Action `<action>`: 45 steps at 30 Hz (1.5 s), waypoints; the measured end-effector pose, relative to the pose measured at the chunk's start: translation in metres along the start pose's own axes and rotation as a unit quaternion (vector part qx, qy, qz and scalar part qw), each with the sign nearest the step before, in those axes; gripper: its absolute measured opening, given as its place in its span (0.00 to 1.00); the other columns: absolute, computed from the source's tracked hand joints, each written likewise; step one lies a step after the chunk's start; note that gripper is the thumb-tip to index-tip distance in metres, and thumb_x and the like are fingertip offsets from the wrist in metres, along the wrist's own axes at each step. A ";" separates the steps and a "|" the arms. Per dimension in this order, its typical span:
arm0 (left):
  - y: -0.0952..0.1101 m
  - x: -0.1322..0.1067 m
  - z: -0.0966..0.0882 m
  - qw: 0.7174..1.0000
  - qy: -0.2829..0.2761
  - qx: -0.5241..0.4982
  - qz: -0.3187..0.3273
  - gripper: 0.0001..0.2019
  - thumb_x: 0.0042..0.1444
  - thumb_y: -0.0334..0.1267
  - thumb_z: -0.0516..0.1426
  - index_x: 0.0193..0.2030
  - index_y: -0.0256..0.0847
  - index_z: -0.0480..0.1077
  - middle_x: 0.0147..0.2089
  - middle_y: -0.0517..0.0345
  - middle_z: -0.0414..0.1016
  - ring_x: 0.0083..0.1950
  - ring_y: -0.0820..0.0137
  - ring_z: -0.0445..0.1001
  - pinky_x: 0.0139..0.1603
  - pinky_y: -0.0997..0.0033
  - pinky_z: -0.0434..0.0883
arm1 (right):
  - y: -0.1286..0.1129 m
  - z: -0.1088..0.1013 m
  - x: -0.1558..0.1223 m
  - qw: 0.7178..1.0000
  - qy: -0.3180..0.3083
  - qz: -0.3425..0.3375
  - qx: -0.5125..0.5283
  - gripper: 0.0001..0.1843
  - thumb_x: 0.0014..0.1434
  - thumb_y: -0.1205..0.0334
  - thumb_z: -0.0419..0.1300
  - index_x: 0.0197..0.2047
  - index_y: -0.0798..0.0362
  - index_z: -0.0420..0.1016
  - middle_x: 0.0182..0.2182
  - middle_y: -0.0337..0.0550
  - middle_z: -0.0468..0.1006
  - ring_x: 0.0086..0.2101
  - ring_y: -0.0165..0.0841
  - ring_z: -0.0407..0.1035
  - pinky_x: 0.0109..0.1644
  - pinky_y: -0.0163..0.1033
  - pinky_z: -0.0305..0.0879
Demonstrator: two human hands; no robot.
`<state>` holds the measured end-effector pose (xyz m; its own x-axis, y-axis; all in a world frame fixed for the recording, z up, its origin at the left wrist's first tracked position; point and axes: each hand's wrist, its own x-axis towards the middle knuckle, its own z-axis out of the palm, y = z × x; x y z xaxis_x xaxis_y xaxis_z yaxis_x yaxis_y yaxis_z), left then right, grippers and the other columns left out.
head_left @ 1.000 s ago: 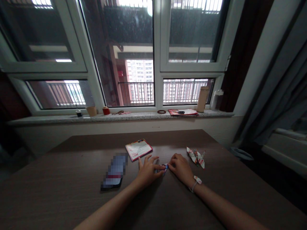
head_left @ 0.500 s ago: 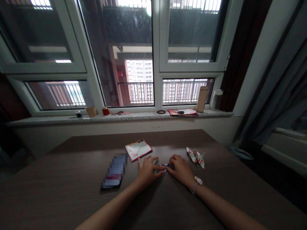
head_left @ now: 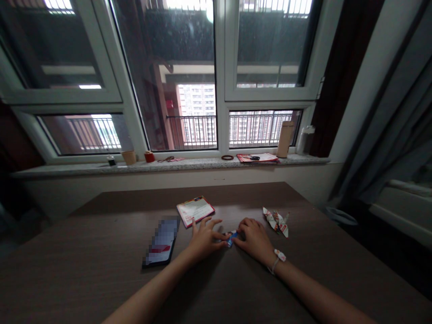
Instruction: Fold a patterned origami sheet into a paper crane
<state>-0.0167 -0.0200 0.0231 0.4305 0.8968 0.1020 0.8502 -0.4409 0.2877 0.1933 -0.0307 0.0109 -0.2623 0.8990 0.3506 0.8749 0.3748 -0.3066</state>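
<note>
A small folded piece of blue patterned paper (head_left: pixel 231 238) lies on the table between my two hands, partly covered by the fingertips. My left hand (head_left: pixel 205 238) has its index finger and thumb closed at the paper's left side, the other fingers raised and spread. My right hand (head_left: pixel 254 237) is curled, its thumb and index finger at the paper's right edge. A folded paper figure (head_left: pixel 276 222), white with red marks, rests beyond my right hand. Just past my left fingertips is a stack of printed paper sheets (head_left: pixel 195 210).
A phone (head_left: pixel 162 242) with a blurred screen lies left of my left hand on the brown table (head_left: pixel 84 270). The windowsill (head_left: pixel 199 164) holds a paper cup (head_left: pixel 128 157), a red spool (head_left: pixel 149 156), scissors (head_left: pixel 166 159), a dark ring (head_left: pixel 227 157), red papers (head_left: pixel 266 158) and a tan bottle (head_left: pixel 285 139).
More of the paper's blue face shows between my hands. My left thumb and fingers have shifted slightly left; my right hand has barely moved.
</note>
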 end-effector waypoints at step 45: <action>-0.008 -0.001 0.004 1.000 0.013 -0.018 -0.008 0.15 0.52 0.59 0.61 0.47 0.72 0.73 0.65 0.65 0.63 0.68 0.47 0.52 0.62 0.27 0.34 | 0.008 0.005 -0.007 0.996 0.017 -0.004 0.084 0.19 0.51 0.45 0.66 0.38 0.50 0.71 0.40 0.42 0.72 0.45 0.39 0.65 0.51 0.42 0.59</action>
<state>-0.0230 -0.0178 0.0165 0.4081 0.9047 0.1222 0.8454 -0.4251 0.3233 0.1997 -0.0327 0.0021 -0.2529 0.8885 0.3829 0.7913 0.4177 -0.4465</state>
